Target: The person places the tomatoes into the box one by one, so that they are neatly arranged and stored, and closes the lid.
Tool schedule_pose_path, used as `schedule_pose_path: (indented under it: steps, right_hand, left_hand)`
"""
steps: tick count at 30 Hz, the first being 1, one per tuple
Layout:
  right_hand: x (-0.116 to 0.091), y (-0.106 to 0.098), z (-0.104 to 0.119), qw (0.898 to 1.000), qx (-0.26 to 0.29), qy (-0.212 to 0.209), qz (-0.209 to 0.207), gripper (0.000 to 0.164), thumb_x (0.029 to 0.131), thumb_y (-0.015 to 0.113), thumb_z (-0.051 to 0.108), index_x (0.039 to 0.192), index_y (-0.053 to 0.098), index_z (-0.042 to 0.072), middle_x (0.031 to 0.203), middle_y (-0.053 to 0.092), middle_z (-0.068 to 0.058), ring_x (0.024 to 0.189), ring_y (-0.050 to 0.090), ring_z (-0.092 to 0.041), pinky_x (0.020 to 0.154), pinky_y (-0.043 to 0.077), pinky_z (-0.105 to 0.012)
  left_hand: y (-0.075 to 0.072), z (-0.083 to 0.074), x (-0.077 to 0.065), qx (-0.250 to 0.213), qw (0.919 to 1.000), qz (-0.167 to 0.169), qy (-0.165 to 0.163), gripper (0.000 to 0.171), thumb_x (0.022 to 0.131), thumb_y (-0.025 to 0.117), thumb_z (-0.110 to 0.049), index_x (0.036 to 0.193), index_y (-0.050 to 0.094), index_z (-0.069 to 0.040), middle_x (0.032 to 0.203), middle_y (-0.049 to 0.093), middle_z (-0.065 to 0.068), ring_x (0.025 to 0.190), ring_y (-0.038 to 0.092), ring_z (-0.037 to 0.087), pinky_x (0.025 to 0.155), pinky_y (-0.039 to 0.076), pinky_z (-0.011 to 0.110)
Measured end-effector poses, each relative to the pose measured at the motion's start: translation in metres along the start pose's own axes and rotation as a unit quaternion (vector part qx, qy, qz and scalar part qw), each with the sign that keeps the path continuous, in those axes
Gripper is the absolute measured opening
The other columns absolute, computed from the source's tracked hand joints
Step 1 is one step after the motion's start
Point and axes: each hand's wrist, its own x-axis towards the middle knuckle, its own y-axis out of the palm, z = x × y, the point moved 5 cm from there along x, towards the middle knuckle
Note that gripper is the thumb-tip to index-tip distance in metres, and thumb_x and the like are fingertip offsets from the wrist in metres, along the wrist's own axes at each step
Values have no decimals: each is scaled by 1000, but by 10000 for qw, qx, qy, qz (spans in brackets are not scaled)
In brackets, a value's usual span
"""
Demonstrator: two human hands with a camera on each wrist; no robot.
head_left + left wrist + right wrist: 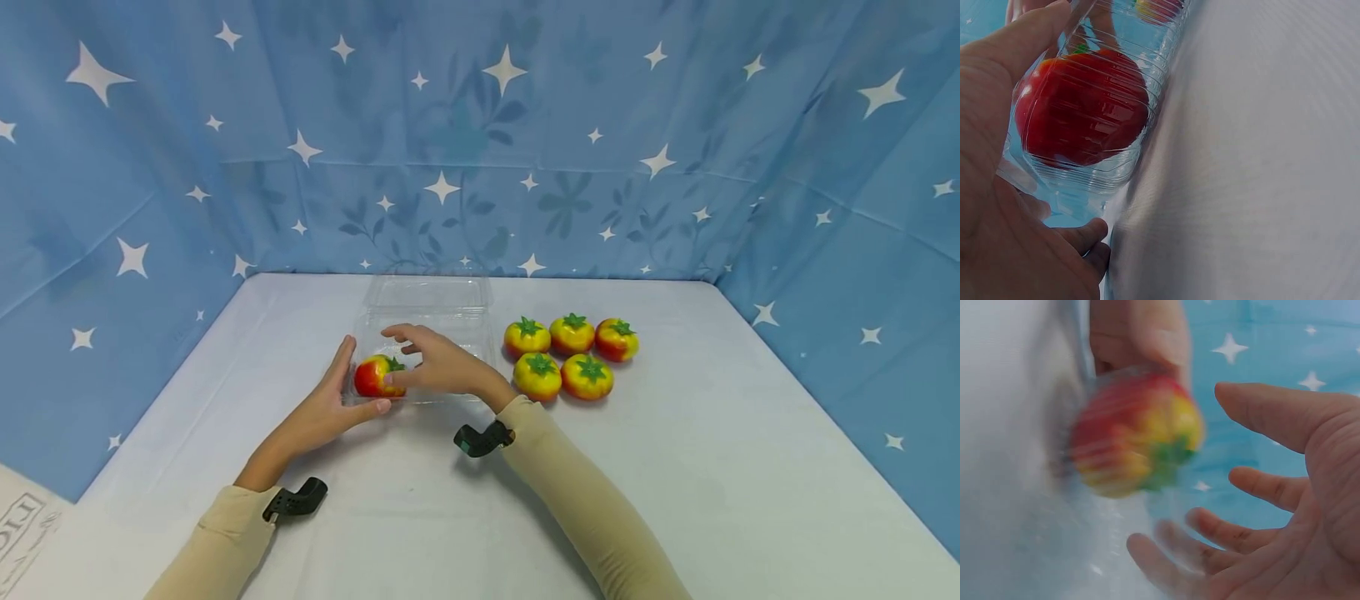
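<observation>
A clear plastic clamshell box (450,402) lies on the white table with its lid (429,293) laid back. In its front left corner sits a red-and-yellow, tomato-like fruit (371,377) with a green leafy top. My left hand (318,417) is around that corner, thumb along the front and fingers along the left side. The left wrist view shows the fruit's red side (1085,109) through the ribbed wall. Over the box, my right hand (442,362) has its fingers spread, beside the fruit. In the right wrist view nothing lies between those fingers (1260,487).
Several more fruits (537,377) of the same kind stand in two rows on the table, right of the box and near my right forearm. Blue star-patterned cloth (480,217) hangs behind the table and along both sides.
</observation>
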Motion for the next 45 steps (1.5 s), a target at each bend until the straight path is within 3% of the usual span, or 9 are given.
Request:
schedule_pose_path:
  steps: [7, 13, 16, 17, 22, 31, 45]
  right_hand:
    - [-29, -48, 6, 9981, 143, -22, -592, 72, 103, 73, 25, 164, 40, 7, 168, 38, -12, 146, 46, -37, 115, 48, -51]
    - [-62, -96, 1, 9928, 181, 299, -1145, 75, 103, 72, 32, 167, 37, 16, 170, 34, -7, 151, 42, -35, 112, 50, -55]
    - [-79, -117, -3, 9888, 145, 424, -1422, 76, 102, 72, 34, 168, 36, 19, 172, 31, -6, 153, 40, -35, 113, 48, -58]
    - [-84, -124, -4, 9874, 113, 449, -1514, 77, 102, 73, 33, 168, 36, 19, 172, 31, -6, 154, 38, -35, 119, 41, -57]
    - [-110, -151, -15, 9779, 193, 818, -1917, 78, 102, 73, 38, 169, 35, 27, 172, 31, -5, 155, 36, -33, 120, 39, -60]
    - [-140, -179, -39, 9684, -145, 1385, -2070, 81, 103, 71, 43, 171, 30, 25, 173, 28, -14, 156, 32, -39, 119, 36, -66]
    - [-175, -198, -86, 9452, -338, 2216, -2373, 90, 105, 68, 42, 173, 17, 14, 174, 19, -24, 155, 29, -49, 119, 32, -71]
  left_hand:
    - [0, 0, 0, 79, 9999, 14, -63, 126, 94, 80, -49, 171, -11, -9, 178, -10, 14, 162, 1, 46, 121, 12, 77]
    - [0, 0, -1, 73, 10000, 15, -8, 125, 95, 80, -47, 171, -12, -10, 178, -10, 13, 162, 0, 44, 123, 12, 73]
    - [0, 0, -1, 70, 10000, 23, 7, 125, 95, 80, -46, 171, -12, -10, 178, -10, 13, 162, 1, 44, 124, 12, 72]
    - [0, 0, -1, 63, 10000, 27, 10, 125, 95, 80, -46, 171, -12, -9, 178, -10, 13, 162, 1, 44, 124, 12, 72]
    - [0, 0, -1, 28, 10000, 12, 36, 124, 95, 81, -45, 171, -11, -8, 178, -9, 15, 162, 0, 44, 124, 11, 71]
    - [0, 0, 1, 77, 10000, 26, 33, 125, 95, 80, -45, 171, -12, -9, 178, -10, 15, 162, 0, 44, 124, 12, 71]
    - [0, 1, 0, -48, 9999, 12, 95, 123, 96, 80, -44, 171, -11, -7, 178, -10, 15, 162, 1, 45, 125, 12, 70]
